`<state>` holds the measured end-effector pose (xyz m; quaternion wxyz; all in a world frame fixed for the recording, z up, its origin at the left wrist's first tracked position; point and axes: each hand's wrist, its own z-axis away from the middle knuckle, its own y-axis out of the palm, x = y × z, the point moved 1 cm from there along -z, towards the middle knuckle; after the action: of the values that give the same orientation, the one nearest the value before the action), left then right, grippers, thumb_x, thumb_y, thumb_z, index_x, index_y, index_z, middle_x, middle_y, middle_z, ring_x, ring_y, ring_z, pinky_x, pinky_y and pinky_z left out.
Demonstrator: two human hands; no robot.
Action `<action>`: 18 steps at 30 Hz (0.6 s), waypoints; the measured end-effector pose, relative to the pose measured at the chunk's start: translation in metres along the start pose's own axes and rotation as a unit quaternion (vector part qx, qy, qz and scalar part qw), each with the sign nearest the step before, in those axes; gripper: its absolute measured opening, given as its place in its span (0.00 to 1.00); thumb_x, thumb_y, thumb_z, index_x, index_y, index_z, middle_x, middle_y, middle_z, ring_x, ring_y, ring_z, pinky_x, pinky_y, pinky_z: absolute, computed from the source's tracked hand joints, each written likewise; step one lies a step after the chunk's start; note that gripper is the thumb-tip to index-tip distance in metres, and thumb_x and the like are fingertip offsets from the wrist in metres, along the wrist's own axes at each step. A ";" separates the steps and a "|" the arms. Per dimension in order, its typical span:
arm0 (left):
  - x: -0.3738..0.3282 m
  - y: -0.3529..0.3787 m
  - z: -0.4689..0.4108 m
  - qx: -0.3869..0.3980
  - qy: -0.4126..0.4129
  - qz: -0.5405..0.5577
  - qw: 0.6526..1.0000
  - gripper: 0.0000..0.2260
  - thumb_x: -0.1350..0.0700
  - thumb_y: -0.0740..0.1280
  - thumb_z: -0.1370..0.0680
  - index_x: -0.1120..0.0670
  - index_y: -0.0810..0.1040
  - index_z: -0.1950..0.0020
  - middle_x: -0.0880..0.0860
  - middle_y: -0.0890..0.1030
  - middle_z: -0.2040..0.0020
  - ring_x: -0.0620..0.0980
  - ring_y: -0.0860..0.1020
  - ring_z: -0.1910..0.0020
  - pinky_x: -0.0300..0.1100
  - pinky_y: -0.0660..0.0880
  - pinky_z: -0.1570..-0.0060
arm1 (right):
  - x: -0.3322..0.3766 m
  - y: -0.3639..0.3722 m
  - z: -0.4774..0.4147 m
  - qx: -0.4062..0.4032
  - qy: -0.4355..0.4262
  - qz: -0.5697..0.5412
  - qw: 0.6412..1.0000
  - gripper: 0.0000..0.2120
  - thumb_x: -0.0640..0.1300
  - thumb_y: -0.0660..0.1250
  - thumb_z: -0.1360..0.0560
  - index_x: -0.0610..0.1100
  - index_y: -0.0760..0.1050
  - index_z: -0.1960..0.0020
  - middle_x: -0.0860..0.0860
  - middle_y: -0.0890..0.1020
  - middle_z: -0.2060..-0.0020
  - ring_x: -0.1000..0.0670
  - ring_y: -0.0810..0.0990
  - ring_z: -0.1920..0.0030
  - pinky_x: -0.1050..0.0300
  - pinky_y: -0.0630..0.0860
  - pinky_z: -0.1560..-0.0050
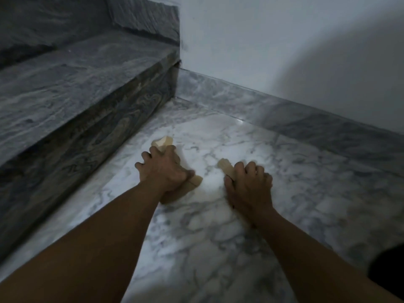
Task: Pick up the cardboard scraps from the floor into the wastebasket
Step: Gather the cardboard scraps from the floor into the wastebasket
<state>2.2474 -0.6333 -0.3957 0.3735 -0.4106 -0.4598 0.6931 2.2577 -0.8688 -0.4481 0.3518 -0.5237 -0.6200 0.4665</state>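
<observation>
Clutching large cardboard scrap under left hand, right hand curled round smaller scrap, both on marble floor

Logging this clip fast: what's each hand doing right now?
Left hand: grips the larger cardboard scrap on the marble floor.
Right hand: grips the smaller cardboard scrap, also on the floor.

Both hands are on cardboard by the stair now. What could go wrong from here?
1. The left hand covers tan cardboard that sticks out past it at both ends; if that is several pieces, one could slip out on lifting.
2. The right hand curls over only one end of a small scrap on the glossy marble floor; it may slide away rather than lift.
3. No wastebasket is in view, so both loads may face a carry.
</observation>
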 end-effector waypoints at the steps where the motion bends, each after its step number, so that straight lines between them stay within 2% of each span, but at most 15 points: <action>1: -0.001 0.000 0.000 0.007 -0.015 0.007 1.000 0.52 0.24 0.69 0.37 0.43 0.51 0.21 0.61 0.59 0.26 0.65 0.61 0.30 0.63 0.63 0.36 | -0.004 -0.001 0.004 -0.001 0.001 -0.002 1.000 0.20 0.60 0.58 0.23 0.43 0.74 0.51 0.42 0.76 0.57 0.39 0.75 0.57 0.46 0.67 0.57; 2: 0.000 0.001 -0.001 0.013 -0.032 0.010 0.999 0.56 0.25 0.71 0.39 0.43 0.47 0.20 0.61 0.58 0.25 0.65 0.60 0.29 0.62 0.63 0.35 | -0.005 -0.002 0.005 0.001 0.008 -0.004 1.000 0.22 0.61 0.57 0.22 0.42 0.74 0.51 0.41 0.76 0.58 0.39 0.74 0.58 0.46 0.67 0.58; 4: 0.000 0.001 -0.006 0.017 -0.054 0.018 0.998 0.60 0.25 0.74 0.43 0.44 0.49 0.20 0.61 0.58 0.26 0.64 0.60 0.29 0.62 0.64 0.35 | -0.001 -0.005 0.005 0.001 0.038 -0.022 0.999 0.24 0.64 0.57 0.22 0.42 0.74 0.48 0.41 0.76 0.56 0.39 0.75 0.57 0.46 0.68 0.58; 6: 0.000 0.000 -0.011 0.027 -0.052 0.019 0.998 0.60 0.24 0.74 0.46 0.45 0.54 0.22 0.61 0.57 0.26 0.65 0.59 0.28 0.63 0.63 0.35 | 0.003 -0.005 0.007 0.019 0.082 -0.048 0.995 0.26 0.64 0.56 0.21 0.44 0.76 0.41 0.41 0.77 0.52 0.38 0.75 0.53 0.44 0.70 0.54; 8: 0.001 -0.003 -0.017 0.057 -0.047 0.014 0.997 0.62 0.24 0.75 0.47 0.46 0.53 0.21 0.61 0.53 0.24 0.67 0.55 0.26 0.65 0.60 0.32 | 0.004 0.000 0.010 0.030 0.118 -0.067 0.990 0.24 0.62 0.55 0.19 0.46 0.77 0.37 0.40 0.76 0.49 0.38 0.74 0.50 0.43 0.68 0.49; 11: 0.005 -0.013 -0.027 0.088 -0.045 0.049 0.994 0.67 0.26 0.77 0.47 0.45 0.43 0.19 0.61 0.43 0.20 0.69 0.47 0.23 0.69 0.55 0.28 | 0.004 0.003 0.015 -0.003 0.135 -0.081 0.988 0.19 0.56 0.58 0.21 0.47 0.80 0.40 0.39 0.76 0.51 0.36 0.74 0.51 0.43 0.69 0.51; 13: 0.010 -0.012 -0.033 0.090 -0.035 0.082 0.992 0.69 0.23 0.74 0.48 0.42 0.37 0.20 0.57 0.36 0.19 0.68 0.42 0.21 0.71 0.50 0.27 | 0.005 0.006 0.015 -0.021 0.135 -0.075 0.988 0.18 0.55 0.59 0.24 0.46 0.80 0.45 0.39 0.76 0.52 0.37 0.74 0.53 0.44 0.69 0.54; 15: 0.014 -0.004 -0.030 0.093 0.000 0.009 0.996 0.67 0.18 0.68 0.48 0.40 0.38 0.20 0.54 0.40 0.18 0.67 0.44 0.21 0.70 0.53 0.29 | 0.007 0.006 0.013 -0.024 0.128 -0.071 0.989 0.17 0.54 0.59 0.25 0.44 0.79 0.48 0.40 0.76 0.53 0.37 0.74 0.54 0.44 0.69 0.56; 18: 0.017 0.004 -0.018 0.045 0.041 -0.044 0.997 0.58 0.18 0.66 0.44 0.41 0.52 0.20 0.56 0.56 0.23 0.64 0.57 0.26 0.66 0.61 0.33 | 0.006 0.003 0.008 -0.016 0.115 -0.058 0.992 0.16 0.52 0.59 0.26 0.42 0.77 0.51 0.39 0.76 0.55 0.37 0.75 0.56 0.44 0.69 0.58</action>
<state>2.2569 -0.6129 -0.4073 0.4399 -0.4008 -0.4304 0.6787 2.2501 -0.8644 -0.4538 0.4393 -0.5423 -0.6120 0.3720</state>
